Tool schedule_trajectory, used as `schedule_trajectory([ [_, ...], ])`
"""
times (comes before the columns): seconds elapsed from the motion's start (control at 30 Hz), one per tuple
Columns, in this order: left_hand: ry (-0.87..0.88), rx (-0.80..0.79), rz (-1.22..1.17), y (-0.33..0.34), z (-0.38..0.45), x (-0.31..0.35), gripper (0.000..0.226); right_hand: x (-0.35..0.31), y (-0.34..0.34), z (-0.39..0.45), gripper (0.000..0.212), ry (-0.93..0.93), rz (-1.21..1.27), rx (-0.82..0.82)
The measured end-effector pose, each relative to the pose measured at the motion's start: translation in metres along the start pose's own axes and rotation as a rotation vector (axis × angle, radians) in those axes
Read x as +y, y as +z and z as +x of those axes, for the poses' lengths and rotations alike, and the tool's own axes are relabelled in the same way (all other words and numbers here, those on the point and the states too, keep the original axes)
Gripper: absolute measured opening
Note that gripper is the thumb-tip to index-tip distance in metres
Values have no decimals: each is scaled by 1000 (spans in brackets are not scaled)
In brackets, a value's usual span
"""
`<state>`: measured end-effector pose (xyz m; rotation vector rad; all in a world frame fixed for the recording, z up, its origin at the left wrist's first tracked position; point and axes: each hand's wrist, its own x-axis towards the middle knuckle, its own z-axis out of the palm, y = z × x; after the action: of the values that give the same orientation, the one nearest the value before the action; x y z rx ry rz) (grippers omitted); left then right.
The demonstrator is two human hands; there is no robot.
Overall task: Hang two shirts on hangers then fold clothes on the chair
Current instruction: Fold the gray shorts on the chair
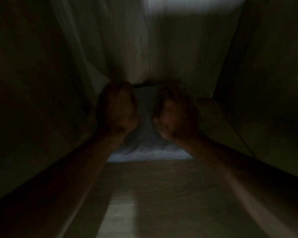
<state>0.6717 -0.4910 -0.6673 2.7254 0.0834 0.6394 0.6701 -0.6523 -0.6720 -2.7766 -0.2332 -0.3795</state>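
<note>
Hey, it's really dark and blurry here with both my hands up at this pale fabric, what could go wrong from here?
1. The view is dim and smeared, so the left hand and right hand work almost blind; a grip on the pale fabric could miss or slip.
2. Both hands seem curled at the fabric's lower edge; tugging unevenly might bunch it.
3. No hanger is discernible, so placement may go wrong.

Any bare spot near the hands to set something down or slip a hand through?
Frame is dark and blurred. The pale surface below the blue-grey cloth, between the forearms, looks bare. Crowded higher up: the left hand and right hand flank a narrow gap over that cloth, with pale fabric hanging above.
</note>
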Motion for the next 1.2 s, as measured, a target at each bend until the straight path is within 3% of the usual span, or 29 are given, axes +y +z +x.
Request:
schedule_trajectory([
  [0.07,108,-133,-26,-3,-22,13,54,-5,6,-3,97,-3,47,-74],
  [0.1,127,-171,-20,2,-29,10,62,-2,13,-4,94,47,78,-117],
  [0.23,-83,-305,-41,23,-23,-13,57,16,16,2,67,173,130,-228],
  [0.4,-65,-250,-36,21,-26,-16,57,18,12,-4,66,231,149,-274],
  [0.53,-82,-78,79,12,-44,-20,79,18,3,-23,61,246,113,-172],
  [0.63,-73,-35,87,-6,-75,-22,71,11,-14,-49,57,255,110,-115],
  [0.77,-99,-136,86,-56,-128,-9,53,-3,-47,-96,56,269,152,-119],
  [0.9,-76,-115,8,-134,-189,16,50,-36,-104,-162,51,247,138,-94],
  [1.03,-145,-272,-148,-222,-250,46,33,-81,-186,-235,48,243,97,-213],
  [1.2,-55,-199,-237,-341,-318,71,49,-136,-290,-330,50,237,177,-198],
])
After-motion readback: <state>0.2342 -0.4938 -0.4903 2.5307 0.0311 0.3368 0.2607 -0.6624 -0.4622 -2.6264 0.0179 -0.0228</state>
